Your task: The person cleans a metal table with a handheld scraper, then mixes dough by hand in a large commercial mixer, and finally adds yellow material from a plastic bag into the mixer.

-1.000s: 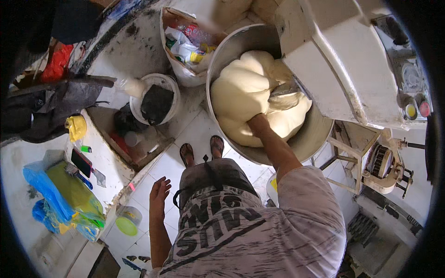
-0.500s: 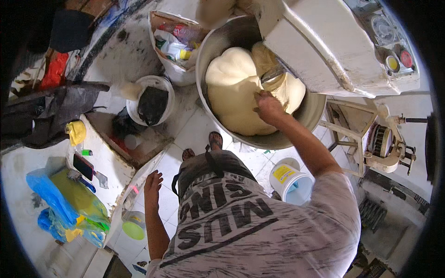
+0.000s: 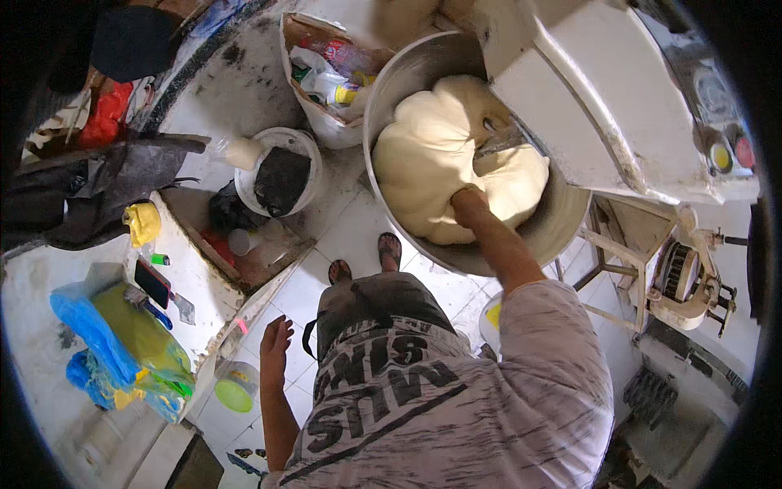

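Pressing fingers of the right hand (image 3: 470, 204), too buried to tell together from apart, into seemingly well-combined dough (image 3: 419, 155) not yet out of the metal mixer bowl (image 3: 566, 209), far right, and holding nothing between the loosely parted fingers of the left hand (image 3: 277, 338).

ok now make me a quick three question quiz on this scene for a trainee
1. True or false: the left hand is gripping the dough.
2. The right hand is: A) holding a bucket; B) pressed into the dough; C) hanging free.
3. Fill in: the dough sits in a large, round ____ mixing bowl.

Key: 1. False, it hangs free, well apart from the dough. 2. B. 3. Metal.
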`<state>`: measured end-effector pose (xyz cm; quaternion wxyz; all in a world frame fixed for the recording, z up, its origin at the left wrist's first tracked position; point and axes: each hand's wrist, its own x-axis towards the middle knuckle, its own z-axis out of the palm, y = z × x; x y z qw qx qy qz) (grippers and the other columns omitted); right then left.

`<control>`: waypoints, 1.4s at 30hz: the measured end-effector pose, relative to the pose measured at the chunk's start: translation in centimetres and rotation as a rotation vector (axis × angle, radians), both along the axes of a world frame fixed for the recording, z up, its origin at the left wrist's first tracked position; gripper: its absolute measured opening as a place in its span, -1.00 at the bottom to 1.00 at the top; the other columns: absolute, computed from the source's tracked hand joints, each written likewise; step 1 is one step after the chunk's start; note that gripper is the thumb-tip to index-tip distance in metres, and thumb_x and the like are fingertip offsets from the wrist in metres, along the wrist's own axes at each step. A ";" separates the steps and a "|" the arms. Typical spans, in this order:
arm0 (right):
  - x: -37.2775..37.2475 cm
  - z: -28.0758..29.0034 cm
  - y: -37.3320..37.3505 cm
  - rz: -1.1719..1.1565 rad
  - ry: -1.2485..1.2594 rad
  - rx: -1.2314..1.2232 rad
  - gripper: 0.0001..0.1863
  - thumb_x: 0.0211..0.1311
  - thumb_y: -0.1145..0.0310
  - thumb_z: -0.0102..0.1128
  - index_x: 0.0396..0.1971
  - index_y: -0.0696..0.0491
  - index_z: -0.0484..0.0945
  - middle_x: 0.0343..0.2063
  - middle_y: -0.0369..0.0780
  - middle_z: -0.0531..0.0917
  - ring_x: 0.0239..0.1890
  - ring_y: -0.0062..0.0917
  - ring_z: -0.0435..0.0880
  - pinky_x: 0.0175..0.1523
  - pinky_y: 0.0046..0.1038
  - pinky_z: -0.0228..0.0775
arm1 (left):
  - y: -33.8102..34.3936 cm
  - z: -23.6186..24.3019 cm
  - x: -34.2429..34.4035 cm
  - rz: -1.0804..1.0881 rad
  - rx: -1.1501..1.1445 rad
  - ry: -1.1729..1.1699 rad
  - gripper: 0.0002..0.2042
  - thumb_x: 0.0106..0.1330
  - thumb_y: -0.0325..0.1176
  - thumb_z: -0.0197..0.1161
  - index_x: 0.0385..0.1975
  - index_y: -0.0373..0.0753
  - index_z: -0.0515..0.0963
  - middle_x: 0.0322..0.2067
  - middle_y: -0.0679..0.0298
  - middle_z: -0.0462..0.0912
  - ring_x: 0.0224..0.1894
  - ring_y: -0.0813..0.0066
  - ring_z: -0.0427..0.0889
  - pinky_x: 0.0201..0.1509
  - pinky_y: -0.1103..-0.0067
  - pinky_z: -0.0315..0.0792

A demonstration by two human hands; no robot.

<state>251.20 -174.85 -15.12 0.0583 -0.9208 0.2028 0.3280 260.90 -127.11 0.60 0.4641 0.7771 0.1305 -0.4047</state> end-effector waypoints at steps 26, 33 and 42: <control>-2.5 2.5 -1.9 -0.099 0.326 -0.220 -0.67 0.01 0.30 0.14 -0.18 0.09 0.53 -0.17 -0.18 0.55 -0.12 -0.42 0.54 -0.17 -0.41 0.44 | 0.4 -2.9 -1.5 -0.081 0.058 -0.090 -0.63 0.27 -0.27 0.05 -0.04 -0.40 0.36 -0.19 0.13 0.51 -0.16 0.46 0.47 -0.04 0.58 0.32; -5.5 10.5 -3.5 -0.035 0.217 -0.105 -0.67 0.04 0.26 0.07 -0.19 0.09 0.51 -0.19 -0.09 0.56 -0.08 -0.35 0.52 -0.05 -0.40 0.36 | 3.9 -7.3 -2.4 -0.125 0.166 -0.111 -0.62 0.26 -0.18 0.06 -0.07 -0.34 0.40 -0.26 0.16 0.53 -0.19 0.47 0.47 -0.07 0.57 0.33; 10.8 8.2 0.7 0.207 -0.001 0.091 -0.44 0.09 -0.13 -0.06 -0.28 0.10 0.57 -0.26 -0.02 0.57 -0.14 -0.22 0.53 -0.06 -0.31 0.36 | 7.7 -9.3 -6.5 0.001 0.200 -0.227 -0.63 0.24 -0.14 0.06 -0.13 -0.32 0.45 -0.24 0.08 0.57 -0.17 0.32 0.54 -0.09 0.48 0.39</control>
